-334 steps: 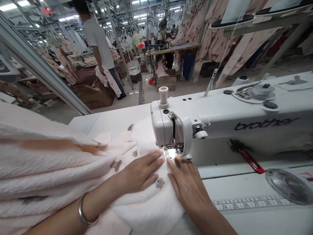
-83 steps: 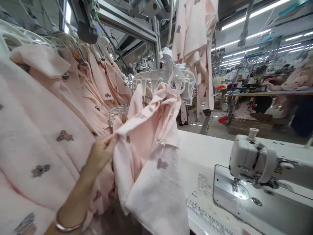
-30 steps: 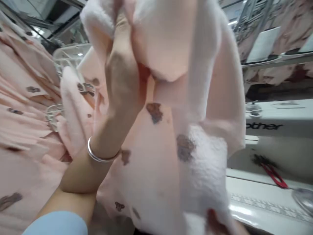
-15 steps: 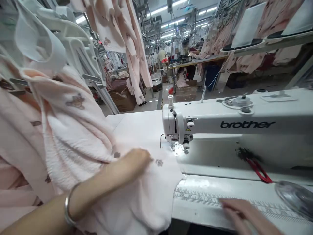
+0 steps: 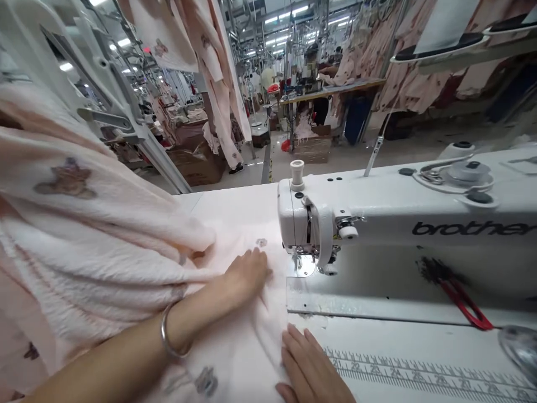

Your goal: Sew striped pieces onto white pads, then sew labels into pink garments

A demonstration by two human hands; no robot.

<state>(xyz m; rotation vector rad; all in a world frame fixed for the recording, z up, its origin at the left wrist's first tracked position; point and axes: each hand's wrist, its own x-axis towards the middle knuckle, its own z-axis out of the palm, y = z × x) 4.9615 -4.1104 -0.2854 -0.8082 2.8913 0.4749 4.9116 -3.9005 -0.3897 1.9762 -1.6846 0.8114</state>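
Observation:
Pale pink fleece fabric (image 5: pixel 226 347) with small printed bears lies over the left of the sewing table, its right edge beside the needle area. My left hand (image 5: pixel 247 277), with a silver bangle at the wrist, rests on it, fingers curled into the cloth just left of the presser foot (image 5: pixel 298 263). Nearer to me, my right hand (image 5: pixel 310 364) lies flat at the fabric's right edge, fingers stretched out. The white sewing machine (image 5: pixel 364 218) stands to the right with its needle light on.
Red-handled snips (image 5: pixel 465 305) lie under the machine arm. A printed ruler scale (image 5: pixel 403 372) runs along the front edge. More pink fleece (image 5: pixel 75 224) hangs at left by a white clamp stand (image 5: pixel 113 106). Thread cones (image 5: pixel 448 25) stand upper right.
My right hand has come left from the ruler onto the fabric's edge. My left hand stays on the cloth, whose right edge now lies further left of the needle. The view has shifted.

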